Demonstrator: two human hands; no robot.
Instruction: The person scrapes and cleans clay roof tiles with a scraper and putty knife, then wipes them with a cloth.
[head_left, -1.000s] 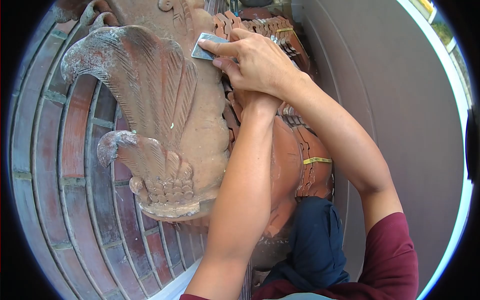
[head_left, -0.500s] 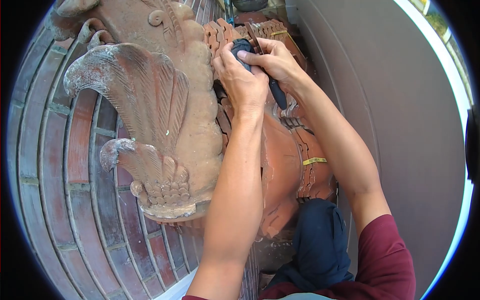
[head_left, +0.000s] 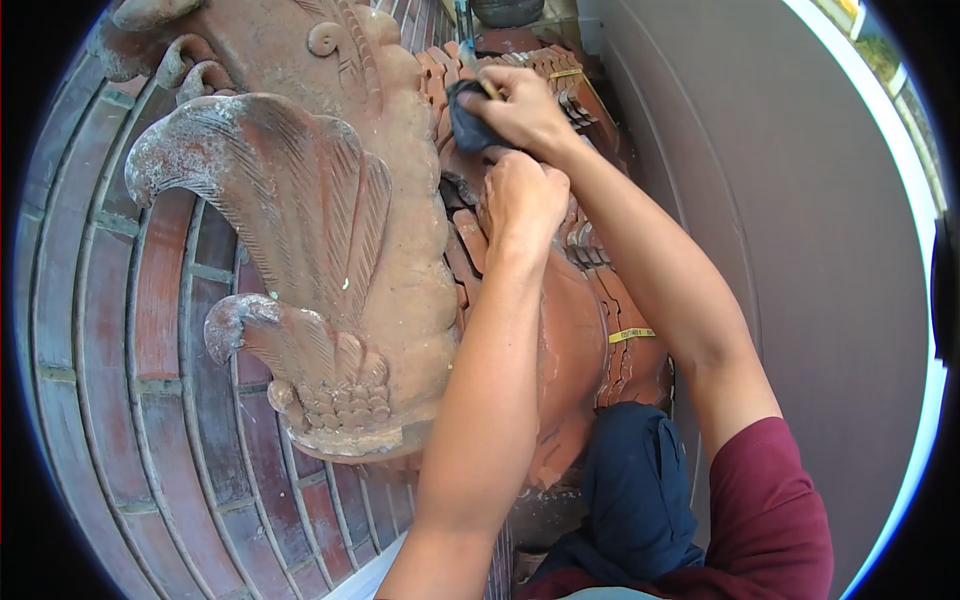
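Observation:
My right hand (head_left: 522, 105) is closed around a crumpled black cloth (head_left: 472, 120), above the stacked clay tiles. A small yellowish edge shows by its thumb, too small to name. My left hand (head_left: 525, 195) is a fist just below it, close to the cloth's lower end. Whatever it grips is hidden by the fingers. The brown strip and dark handle-like piece seen earlier between the hands are out of sight. Beneath both hands lie stacked terracotta roof tiles (head_left: 615, 295).
A large carved terracotta ornament (head_left: 270, 190) with curled leaf shapes fills the left, beside a brick wall (head_left: 160, 300). A smooth grey-brown panel (head_left: 800, 230) closes the right side. A yellow strap (head_left: 630, 335) crosses tiles near my knee (head_left: 640, 480). A dark rounded pot (head_left: 503, 10) stands behind.
My left hand has moved down and right, off the cloth, and closed into a fist. My right hand has shifted left and now holds the cloth. The dark handle-like piece has gone from view.

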